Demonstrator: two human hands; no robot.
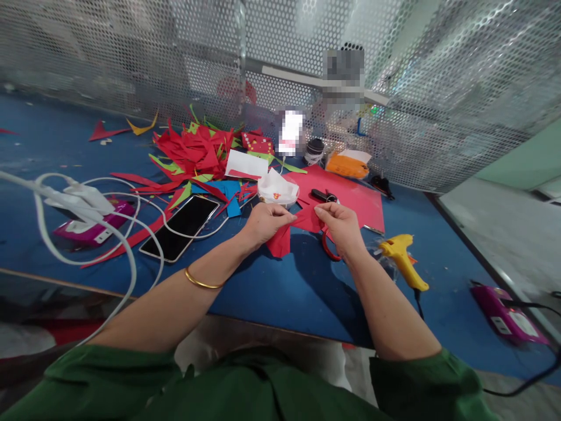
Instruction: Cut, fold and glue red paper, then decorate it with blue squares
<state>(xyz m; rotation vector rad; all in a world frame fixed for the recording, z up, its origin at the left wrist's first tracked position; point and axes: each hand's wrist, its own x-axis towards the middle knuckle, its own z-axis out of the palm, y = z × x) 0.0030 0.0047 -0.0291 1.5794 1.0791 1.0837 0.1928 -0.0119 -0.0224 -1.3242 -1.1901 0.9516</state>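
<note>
Honestly, the nearest worry is the white cable (132,272) looping down the lower left of the frame beside my forearm; if my arm swings back, it could snag and tug the dark phone (182,228) it crosses. At right, the yellow glue gun (405,263) lies on the counter (319,298) near my right wrist; I can't tell whether it is hot, and an elbow or wrist drifting that way could burn me or knock it.

Just below my right hand (339,225), near the centre, red-ringed scissors (332,248) lie partly hidden, so I might catch them when lowering my fingers. That hand is pinched, thumb to finger, seemingly on one end of the red piece (279,242). My left hand (265,223) is closed in a pinch on it too, and a flap hangs beneath, at mid-frame. Pulling unevenly could tear or crease it, I'd judge, and a loose pinch could let it slip.

Beyond, the white bowl (277,190) stands just past my left knuckles, easily bumped. The red sheet (355,202) behind is so close in colour that I might misjudge my edge. Farther off, the scrap heap (193,149), upper left, could swallow a dropped piece.
</note>
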